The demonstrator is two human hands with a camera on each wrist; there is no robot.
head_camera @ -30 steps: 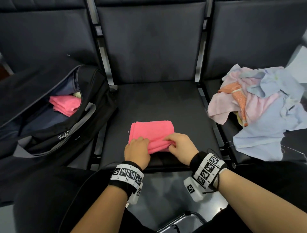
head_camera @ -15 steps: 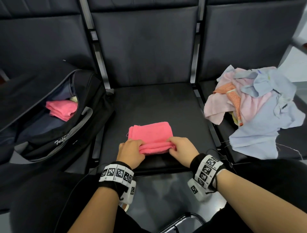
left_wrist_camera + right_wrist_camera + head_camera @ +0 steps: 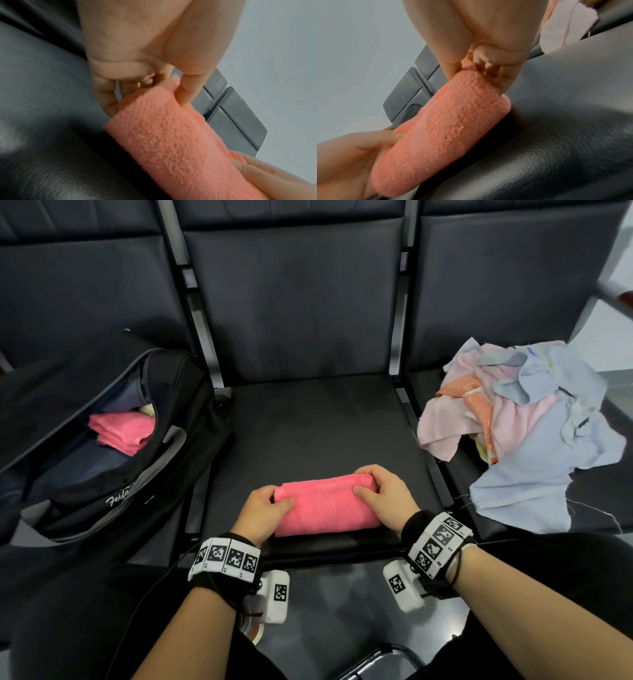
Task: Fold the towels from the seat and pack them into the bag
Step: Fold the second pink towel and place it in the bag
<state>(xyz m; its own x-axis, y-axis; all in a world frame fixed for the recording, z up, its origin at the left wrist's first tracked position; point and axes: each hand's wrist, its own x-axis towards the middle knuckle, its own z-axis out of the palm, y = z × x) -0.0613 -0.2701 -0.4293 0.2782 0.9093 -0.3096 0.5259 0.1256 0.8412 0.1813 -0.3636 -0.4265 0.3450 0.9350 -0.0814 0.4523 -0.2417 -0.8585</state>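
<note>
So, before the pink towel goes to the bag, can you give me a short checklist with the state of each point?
1. Left hand grips the pink towel: ok.
2. Right hand grips its other end: ok.
3. Towel folded compactly: ok.
4. Bag open: ok.
5. Room left in the bag beside the packed pink towel: cannot tell.
6. Unfolded pile away from the path to the bag: ok.

You hold a coral-pink towel (image 3: 325, 506) on the black seat (image 3: 308, 422). At nine o'clock, your black bag (image 3: 102, 474) shows white lettering; at three o'clock, pale pink, light blue and orange towels (image 3: 520, 426).
</note>
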